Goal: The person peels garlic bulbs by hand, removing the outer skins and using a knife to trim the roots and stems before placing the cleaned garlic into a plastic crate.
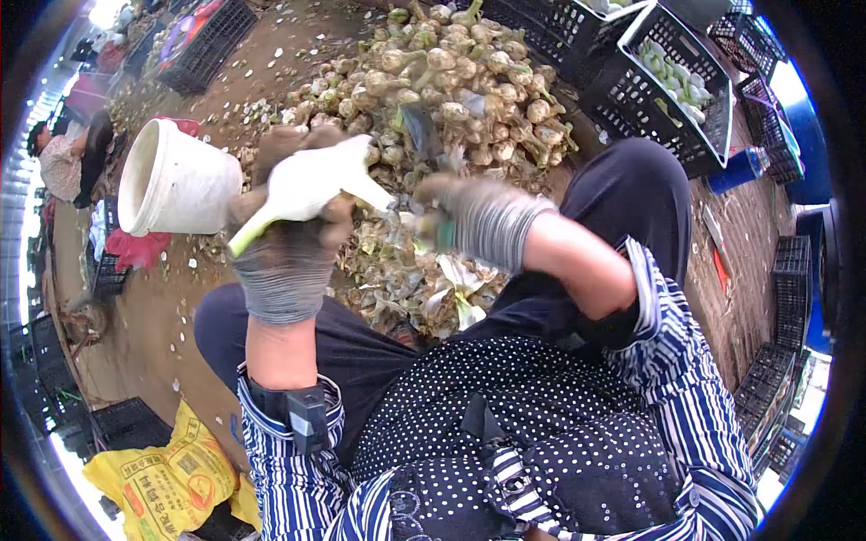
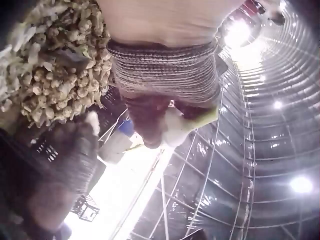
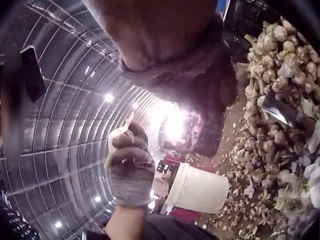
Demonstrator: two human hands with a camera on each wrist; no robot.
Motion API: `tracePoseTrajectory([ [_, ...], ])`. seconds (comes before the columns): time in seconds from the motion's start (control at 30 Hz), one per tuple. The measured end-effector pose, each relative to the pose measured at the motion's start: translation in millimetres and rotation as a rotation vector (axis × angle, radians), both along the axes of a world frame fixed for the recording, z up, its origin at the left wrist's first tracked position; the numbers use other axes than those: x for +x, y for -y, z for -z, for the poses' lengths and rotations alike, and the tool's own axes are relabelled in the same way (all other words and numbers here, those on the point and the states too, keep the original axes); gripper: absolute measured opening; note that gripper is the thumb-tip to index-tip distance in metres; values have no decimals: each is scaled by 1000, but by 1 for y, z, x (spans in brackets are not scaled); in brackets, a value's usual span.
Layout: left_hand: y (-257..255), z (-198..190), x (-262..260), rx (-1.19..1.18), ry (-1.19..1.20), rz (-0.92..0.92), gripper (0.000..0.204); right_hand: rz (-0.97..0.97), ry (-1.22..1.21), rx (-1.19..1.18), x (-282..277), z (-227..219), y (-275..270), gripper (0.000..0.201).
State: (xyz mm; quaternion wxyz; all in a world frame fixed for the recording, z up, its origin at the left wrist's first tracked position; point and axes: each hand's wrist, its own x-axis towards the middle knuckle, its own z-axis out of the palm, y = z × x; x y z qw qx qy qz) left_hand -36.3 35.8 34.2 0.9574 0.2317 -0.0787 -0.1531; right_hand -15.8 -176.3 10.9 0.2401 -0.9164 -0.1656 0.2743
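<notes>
My gloved left hand [image 1: 287,245] grips a white peeled vegetable stalk [image 1: 314,183] with a pale green end, held up over my lap. In the left wrist view the stalk [image 2: 178,131] pokes out below the glove cuff. My gloved right hand [image 1: 476,216], blurred, holds a knife by its green handle [image 1: 443,236], and the dark blade [image 1: 417,132] points up right beside the stalk. A big pile of unpeeled bulbs [image 1: 451,77] lies just beyond both hands. The right wrist view shows the left hand [image 3: 130,167], the stalk [image 3: 117,141] and the blade [image 3: 280,110].
A white bucket [image 1: 171,185] lies tipped at the left. Peeled leaves and trimmings [image 1: 406,279] are heaped between my knees. Black crates [image 1: 672,90] stand at the back right, one holding peeled stalks. A yellow sack [image 1: 167,482] lies near left. Another person [image 1: 68,155] sits far left.
</notes>
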Motion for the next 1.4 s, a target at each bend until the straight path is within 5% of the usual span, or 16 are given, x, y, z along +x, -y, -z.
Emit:
tracePoseTrajectory([
  [0.03, 3, 6, 1, 73, -12, -22, 47, -80, 34, -11, -5, 4, -5, 42],
  [0.1, 7, 6, -1, 51, -176, 13, 45, -2, 350, 203, -13, 10, -7, 46],
  [0.23, 6, 25, -1, 31, -180, 75, 46, 130, 613, 543, -3, -18, -5, 49],
  [0.3, 18, 20, -4, -42, -214, 107, 47, -61, 748, 582, -3, -25, -7, 46],
  [0.37, 32, 2, -10, 174, -409, -43, 43, -113, 718, 466, -5, -28, -6, 41],
  [0.4, 25, 7, -9, 51, -241, 114, 43, -92, 716, 485, -5, -26, -6, 39],
  [0.57, 30, 22, -10, 76, -292, 60, 57, -51, 807, 561, -3, -24, -7, 37],
  [0.63, 34, 29, -3, 378, -162, -13, 56, -39, 728, 605, -4, -23, -6, 38],
  [0.87, 39, 29, 0, 268, -318, -128, 45, -56, 684, 629, -14, -33, -12, 39],
  [1.03, 39, 26, -3, 352, -215, -136, 42, -16, 764, 726, -8, -28, -3, 37],
  [1.2, 27, 34, 8, 391, -253, -310, 34, -203, 594, 588, -21, -32, -15, 33],
  [1.33, 7, 32, 15, 309, -316, -394, 32, -525, 349, 435, -34, -15, -28, 68],
  [1.4, 5, 30, 15, 289, -306, -365, 32, -459, 316, 371, -30, -13, -24, 56],
])
